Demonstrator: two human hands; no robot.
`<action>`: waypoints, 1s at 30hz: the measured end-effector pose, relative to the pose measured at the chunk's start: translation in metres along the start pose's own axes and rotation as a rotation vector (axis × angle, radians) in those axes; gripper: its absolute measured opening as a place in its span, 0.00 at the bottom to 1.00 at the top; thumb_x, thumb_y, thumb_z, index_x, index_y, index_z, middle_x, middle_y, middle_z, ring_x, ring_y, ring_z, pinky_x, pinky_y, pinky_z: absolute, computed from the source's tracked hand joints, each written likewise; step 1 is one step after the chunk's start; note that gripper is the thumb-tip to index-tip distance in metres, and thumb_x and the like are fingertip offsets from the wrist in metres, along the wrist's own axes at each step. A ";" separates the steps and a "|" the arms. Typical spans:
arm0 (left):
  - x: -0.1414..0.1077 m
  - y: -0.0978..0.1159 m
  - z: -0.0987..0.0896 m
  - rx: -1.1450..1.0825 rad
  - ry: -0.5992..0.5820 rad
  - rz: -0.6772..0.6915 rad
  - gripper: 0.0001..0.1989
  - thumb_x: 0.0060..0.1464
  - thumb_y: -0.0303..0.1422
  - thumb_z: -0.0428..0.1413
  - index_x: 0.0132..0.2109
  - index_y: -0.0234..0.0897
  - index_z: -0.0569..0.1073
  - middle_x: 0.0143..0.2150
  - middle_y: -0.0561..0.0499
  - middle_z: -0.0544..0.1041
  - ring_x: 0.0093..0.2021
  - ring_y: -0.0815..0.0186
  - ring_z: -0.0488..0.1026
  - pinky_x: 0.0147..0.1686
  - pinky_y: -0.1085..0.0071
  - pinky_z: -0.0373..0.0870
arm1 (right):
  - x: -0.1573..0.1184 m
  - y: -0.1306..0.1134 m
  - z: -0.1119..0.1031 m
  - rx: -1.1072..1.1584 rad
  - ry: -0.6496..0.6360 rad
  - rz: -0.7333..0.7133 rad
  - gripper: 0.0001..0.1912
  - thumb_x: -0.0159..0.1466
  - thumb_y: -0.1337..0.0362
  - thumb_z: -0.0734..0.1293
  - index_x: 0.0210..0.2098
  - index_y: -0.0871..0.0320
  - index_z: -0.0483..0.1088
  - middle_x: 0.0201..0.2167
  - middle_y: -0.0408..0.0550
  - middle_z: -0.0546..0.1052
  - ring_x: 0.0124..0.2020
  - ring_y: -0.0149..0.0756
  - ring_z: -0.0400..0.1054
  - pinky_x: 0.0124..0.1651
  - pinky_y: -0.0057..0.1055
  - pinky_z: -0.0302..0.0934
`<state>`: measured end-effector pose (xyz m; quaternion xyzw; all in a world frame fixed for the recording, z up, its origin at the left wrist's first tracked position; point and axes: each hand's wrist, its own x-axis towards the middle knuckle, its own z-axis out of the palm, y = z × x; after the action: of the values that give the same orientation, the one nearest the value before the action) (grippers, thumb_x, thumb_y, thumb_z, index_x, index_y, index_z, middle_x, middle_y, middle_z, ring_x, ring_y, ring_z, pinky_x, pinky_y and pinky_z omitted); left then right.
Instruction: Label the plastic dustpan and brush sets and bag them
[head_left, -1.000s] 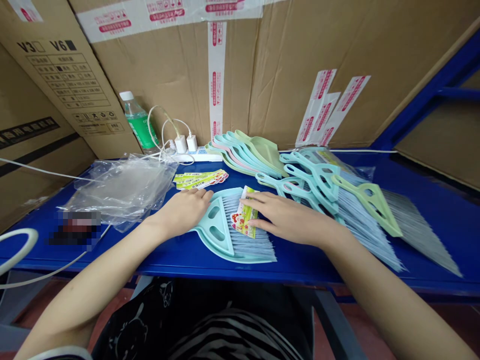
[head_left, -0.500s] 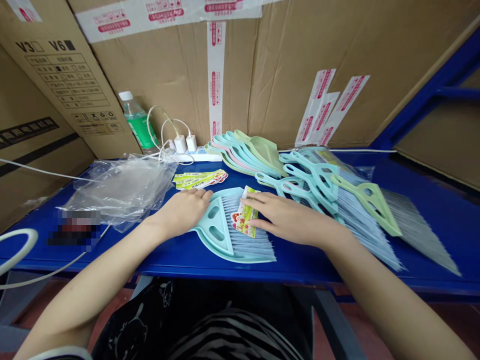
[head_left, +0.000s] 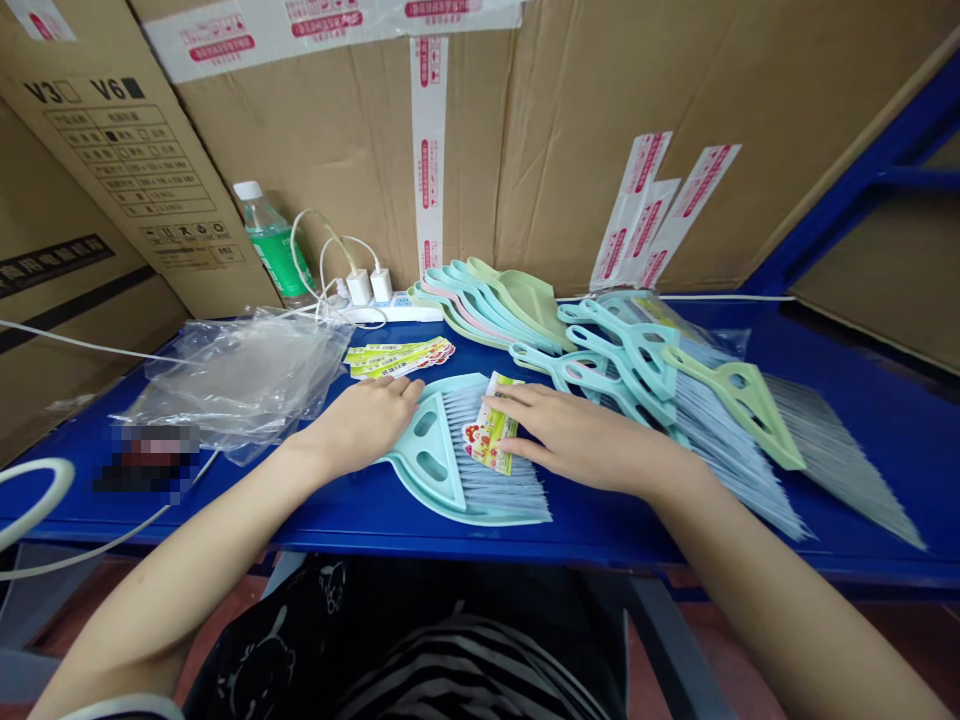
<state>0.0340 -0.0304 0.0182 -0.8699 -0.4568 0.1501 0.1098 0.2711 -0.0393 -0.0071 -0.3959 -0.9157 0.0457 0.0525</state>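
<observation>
– what's the dustpan (head_left: 418, 500) made of, and the brush (head_left: 452, 450) on it?
– smooth plastic, both, with a satin sheen; the bristles (head_left: 514, 497) look like fine synthetic strands, rough-tipped.
– and the label (head_left: 487, 447) across them?
– thin printed paper, smooth.
– those bags (head_left: 247, 375)?
– clear plastic film, crinkled and shiny.
– the surface (head_left: 337, 520)?
– smooth, faintly glossy; the box (head_left: 600, 80) behind is matt cardboard under slick tape (head_left: 429, 150).

blue table (head_left: 337, 518) | front dustpan (head_left: 411, 488) | stacked dustpans (head_left: 517, 303) | brushes (head_left: 716, 450) | labels (head_left: 401, 356) | clear bags (head_left: 244, 378)
</observation>
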 end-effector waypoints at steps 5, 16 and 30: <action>0.000 0.000 -0.001 0.008 -0.003 0.001 0.16 0.67 0.27 0.39 0.53 0.30 0.68 0.48 0.39 0.77 0.47 0.57 0.77 0.48 0.62 0.71 | 0.000 -0.001 -0.001 0.019 -0.016 0.011 0.26 0.68 0.57 0.58 0.61 0.64 0.66 0.62 0.63 0.67 0.62 0.54 0.61 0.60 0.51 0.60; 0.000 0.003 -0.005 -0.005 -0.044 -0.009 0.14 0.67 0.27 0.40 0.51 0.29 0.68 0.47 0.38 0.77 0.46 0.55 0.77 0.47 0.61 0.71 | -0.002 0.001 0.002 0.004 0.016 0.005 0.26 0.68 0.56 0.57 0.60 0.63 0.66 0.62 0.61 0.68 0.62 0.54 0.62 0.59 0.51 0.61; 0.000 0.003 -0.005 0.034 -0.038 -0.006 0.16 0.66 0.26 0.40 0.55 0.31 0.67 0.47 0.40 0.78 0.47 0.57 0.77 0.48 0.63 0.71 | -0.001 -0.006 -0.004 -0.012 -0.046 0.042 0.26 0.68 0.60 0.59 0.61 0.67 0.65 0.63 0.64 0.67 0.64 0.54 0.60 0.61 0.48 0.60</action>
<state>0.0381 -0.0322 0.0214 -0.8636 -0.4586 0.1741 0.1161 0.2682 -0.0435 -0.0024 -0.4143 -0.9083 0.0506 0.0281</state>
